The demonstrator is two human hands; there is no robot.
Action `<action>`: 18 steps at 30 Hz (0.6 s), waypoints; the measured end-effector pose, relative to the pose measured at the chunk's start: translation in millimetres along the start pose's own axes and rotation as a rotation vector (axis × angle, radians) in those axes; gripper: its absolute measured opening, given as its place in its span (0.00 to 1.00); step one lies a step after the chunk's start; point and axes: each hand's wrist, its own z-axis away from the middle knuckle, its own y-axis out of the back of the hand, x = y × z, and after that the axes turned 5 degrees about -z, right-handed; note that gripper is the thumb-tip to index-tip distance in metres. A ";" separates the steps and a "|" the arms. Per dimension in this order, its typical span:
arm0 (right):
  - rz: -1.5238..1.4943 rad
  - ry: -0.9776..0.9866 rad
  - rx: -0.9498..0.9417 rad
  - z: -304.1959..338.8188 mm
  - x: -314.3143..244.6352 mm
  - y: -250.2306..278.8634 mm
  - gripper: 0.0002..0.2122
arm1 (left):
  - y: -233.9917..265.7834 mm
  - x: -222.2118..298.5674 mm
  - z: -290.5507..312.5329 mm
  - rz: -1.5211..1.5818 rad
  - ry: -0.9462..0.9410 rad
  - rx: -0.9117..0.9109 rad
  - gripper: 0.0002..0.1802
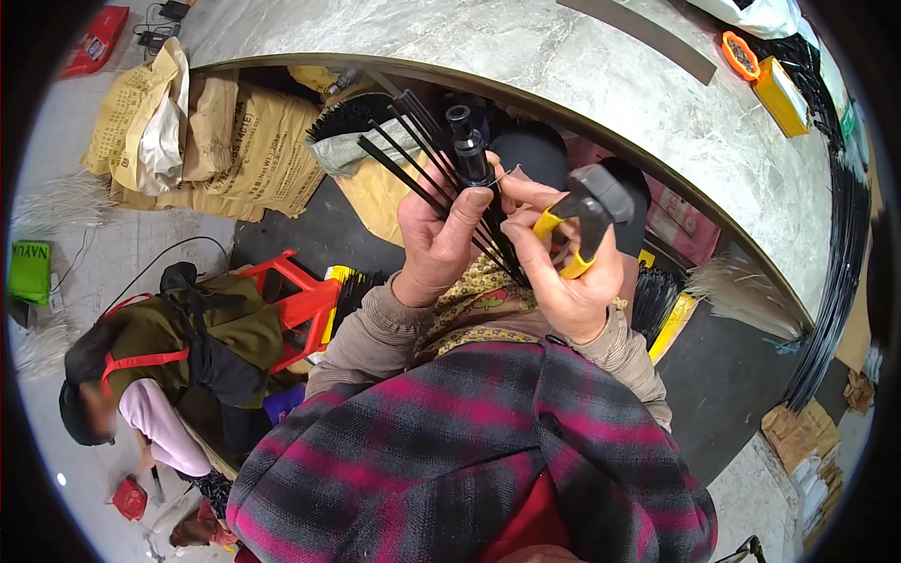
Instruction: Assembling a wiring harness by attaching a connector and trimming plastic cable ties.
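At centre, thin straight black rods (402, 175) could splay if the left hand (439, 230), fingers curled round them, slackens while the right hand (574, 293), carrying yellow-handled black pincers (593, 214), pinches something unclear.

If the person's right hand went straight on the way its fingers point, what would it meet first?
Probably the black cylindrical piece, held in the left hand with thin, straight black rods; the right hand looks very close to it, though depth is unclear.

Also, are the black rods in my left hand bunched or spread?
Spread at the far ends: several black rods fan apart with gaps showing beyond your left hand.
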 end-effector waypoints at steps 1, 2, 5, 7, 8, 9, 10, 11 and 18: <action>0.094 0.097 0.028 -0.9 5.6 -2.0 0.15 | -1.3 1.6 -0.1 0.030 -0.015 0.007 0.16; 0.186 0.193 0.054 -1.5 10.1 -3.9 0.17 | -3.1 3.2 -0.3 0.025 -0.016 0.008 0.16; 0.103 0.105 0.018 6.3 9.0 -5.9 0.18 | -5.8 5.7 -0.2 -0.010 -0.021 0.084 0.16; 0.026 0.002 -0.024 11.1 7.5 -8.4 0.20 | -3.7 5.2 0.8 -0.069 0.030 0.136 0.15; 0.111 0.029 0.005 11.5 8.0 -9.4 0.18 | -4.2 3.6 0.5 -0.073 0.029 0.140 0.15; 0.196 0.056 0.035 9.2 6.3 -11.7 0.16 | -4.5 0.1 0.2 -0.112 0.020 0.178 0.15; 0.160 0.137 0.015 3.7 3.3 -16.1 0.18 | -3.9 -2.3 -0.1 -0.151 0.011 0.216 0.15; 0.158 0.135 0.013 3.1 2.1 -15.0 0.18 | -2.5 -2.9 0.1 -0.181 0.008 0.218 0.14; 0.170 -0.008 -0.073 13.8 0.8 -13.8 0.17 | 0.2 -3.0 -5.4 -0.225 0.019 0.208 0.14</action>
